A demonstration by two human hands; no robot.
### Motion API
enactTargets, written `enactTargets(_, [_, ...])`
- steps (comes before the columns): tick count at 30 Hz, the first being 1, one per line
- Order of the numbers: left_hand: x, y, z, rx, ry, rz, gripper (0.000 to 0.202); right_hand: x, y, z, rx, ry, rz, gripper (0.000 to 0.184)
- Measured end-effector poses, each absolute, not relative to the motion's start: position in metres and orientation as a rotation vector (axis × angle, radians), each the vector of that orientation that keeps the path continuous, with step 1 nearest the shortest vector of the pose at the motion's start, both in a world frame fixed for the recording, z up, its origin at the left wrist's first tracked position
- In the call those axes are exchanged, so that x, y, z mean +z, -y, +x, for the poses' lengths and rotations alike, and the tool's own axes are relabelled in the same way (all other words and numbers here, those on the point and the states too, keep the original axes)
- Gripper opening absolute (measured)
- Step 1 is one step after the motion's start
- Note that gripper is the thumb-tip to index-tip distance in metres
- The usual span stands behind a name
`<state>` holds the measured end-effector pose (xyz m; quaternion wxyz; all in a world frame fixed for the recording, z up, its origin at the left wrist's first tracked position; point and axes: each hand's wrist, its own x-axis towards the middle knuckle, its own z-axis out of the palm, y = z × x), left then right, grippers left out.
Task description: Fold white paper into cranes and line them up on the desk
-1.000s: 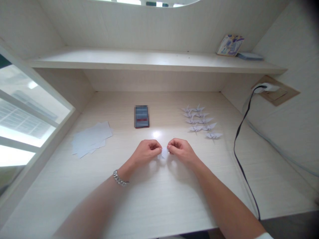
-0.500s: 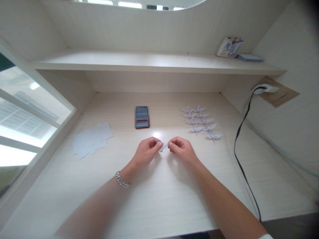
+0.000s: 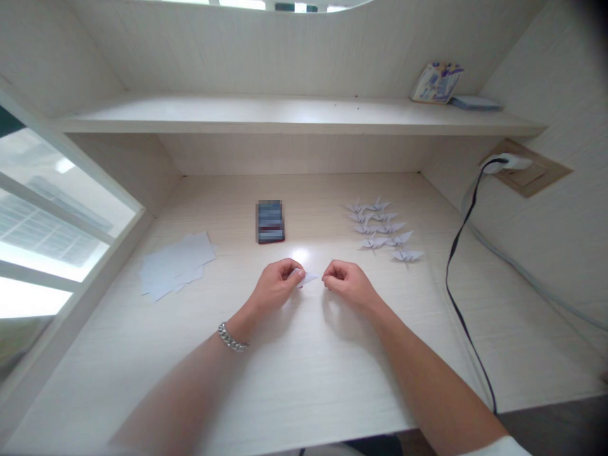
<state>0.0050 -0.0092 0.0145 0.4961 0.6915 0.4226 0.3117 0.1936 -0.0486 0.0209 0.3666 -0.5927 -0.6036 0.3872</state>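
My left hand (image 3: 280, 282) pinches a small folded piece of white paper (image 3: 308, 277) between thumb and fingers, its pointed end sticking out to the right. Just beyond that tip is my right hand (image 3: 349, 282), thumb and fingers pressed together, with a narrow gap from the paper and nothing visible in them. Several folded white paper cranes (image 3: 380, 228) stand in rows on the desk, up and right of my right hand. Loose white paper sheets (image 3: 175, 266) lie overlapping on the left.
A phone (image 3: 270, 221) with a blurred screen lies behind my left hand. A black cable (image 3: 453, 253) runs from the wall socket (image 3: 527, 171) down the desk's right side. Above, a shelf (image 3: 285, 120) holds a printed packet (image 3: 437, 82) and a flat light-blue item (image 3: 475, 102).
My right fingers have come off the folded paper, leaving a small gap. The left hand has shifted slightly left with the paper, and more of its pointed end shows.
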Motion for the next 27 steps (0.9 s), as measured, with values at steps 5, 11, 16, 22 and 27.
enactTargets(5, [0.016,0.01,0.005,0.767,-1.046,1.659,0.024,0.018,0.047,0.193,1.047,1.425,-1.478,0.011])
enactTargets(11, [0.017,0.017,0.01,0.716,-1.015,1.768,0.021,0.02,0.052,0.181,1.006,1.583,-1.474,0.01])
enactTargets(16, [0.013,0.012,0.006,0.722,-1.038,1.678,0.024,0.016,0.047,0.19,1.045,1.511,-1.512,0.009])
enactTargets(22, [0.012,0.013,0.009,0.77,-1.058,1.607,0.025,0.014,0.047,0.185,1.189,1.335,-1.345,0.013])
enactTargets(27, [0.019,0.018,0.012,0.685,-1.021,1.746,0.022,0.013,0.049,0.179,1.208,1.332,-1.352,0.014])
